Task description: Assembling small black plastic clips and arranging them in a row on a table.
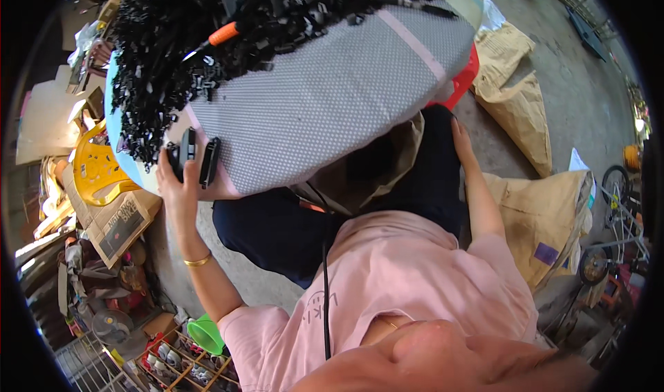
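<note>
At the near left edge of the padded table (332,95), my left hand (178,184) grips a black plastic part (185,150) between thumb and fingers. A second black plastic piece (210,162) lies just right of it on the grey textured cover. A large heap of small black plastic parts (155,53) spreads over the far and left side. On that heap rests an orange-handled screwdriver (223,34). My right hand (462,142) lies on my right thigh, away from the table, with its fingers stretched out and holding nothing.
Under the table's near edge an open sack (398,164) sits between my legs. Paper sacks (536,212) stand on the right, with a bicycle (612,226) beyond. To the left are a yellow plastic chair (100,167), cardboard (128,222) and a green basin (206,333).
</note>
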A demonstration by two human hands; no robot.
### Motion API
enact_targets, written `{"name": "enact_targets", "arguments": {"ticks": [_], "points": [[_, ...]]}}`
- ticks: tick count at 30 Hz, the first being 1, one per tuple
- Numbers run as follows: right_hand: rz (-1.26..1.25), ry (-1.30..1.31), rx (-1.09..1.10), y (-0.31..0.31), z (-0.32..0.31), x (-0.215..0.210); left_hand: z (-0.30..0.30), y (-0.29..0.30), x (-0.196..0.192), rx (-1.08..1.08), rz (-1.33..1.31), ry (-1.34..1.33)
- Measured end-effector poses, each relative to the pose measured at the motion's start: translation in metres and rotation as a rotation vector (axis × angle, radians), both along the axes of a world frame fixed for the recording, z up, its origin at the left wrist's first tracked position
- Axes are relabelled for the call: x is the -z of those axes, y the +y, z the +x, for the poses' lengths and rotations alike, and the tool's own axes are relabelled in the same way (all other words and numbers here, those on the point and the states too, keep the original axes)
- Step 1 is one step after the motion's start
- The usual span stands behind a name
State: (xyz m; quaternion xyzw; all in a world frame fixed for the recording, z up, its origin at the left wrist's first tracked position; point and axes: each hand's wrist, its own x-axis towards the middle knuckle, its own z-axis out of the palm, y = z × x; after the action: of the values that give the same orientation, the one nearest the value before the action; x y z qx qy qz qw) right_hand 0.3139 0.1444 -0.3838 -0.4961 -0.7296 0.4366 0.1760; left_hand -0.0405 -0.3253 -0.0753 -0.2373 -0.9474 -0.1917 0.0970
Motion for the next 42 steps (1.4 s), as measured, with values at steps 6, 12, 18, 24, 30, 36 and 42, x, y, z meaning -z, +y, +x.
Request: {"name": "enact_targets", "arguments": {"ticks": [6,12,18,24,30,36,42], "points": [[0.058,-0.048,0.143,-0.015,0.017,-0.005,0.037,0.057,-0.015,0.027,0.106,0.118],[0.450,-0.049,-0.088,-0.038,-0.019,-0.054,0.067,0.077,-0.028,0.097,0.094,0.174],[0.563,0.174,-0.249,-0.063,-0.048,-0.105,0.062,0.078,-0.031,0.126,0.185,0.157],[0.628,0.409,-0.098,-0.074,-0.062,-0.185,0.127,0.105,-0.025,0.485,0.230,0.059],[0.961,0.644,-0.272,-0.074,-0.086,-0.279,0.173,0.129,0.007,1.083,0.054,0.288],[1.158,0.409,-0.534,-0.067,-0.142,-0.332,0.166,0.147,0.069,1.104,-0.296,0.250],[1.107,0.242,-0.620,-0.025,-0.188,-0.328,0.165,0.160,0.013,1.268,0.009,-0.280]]}}
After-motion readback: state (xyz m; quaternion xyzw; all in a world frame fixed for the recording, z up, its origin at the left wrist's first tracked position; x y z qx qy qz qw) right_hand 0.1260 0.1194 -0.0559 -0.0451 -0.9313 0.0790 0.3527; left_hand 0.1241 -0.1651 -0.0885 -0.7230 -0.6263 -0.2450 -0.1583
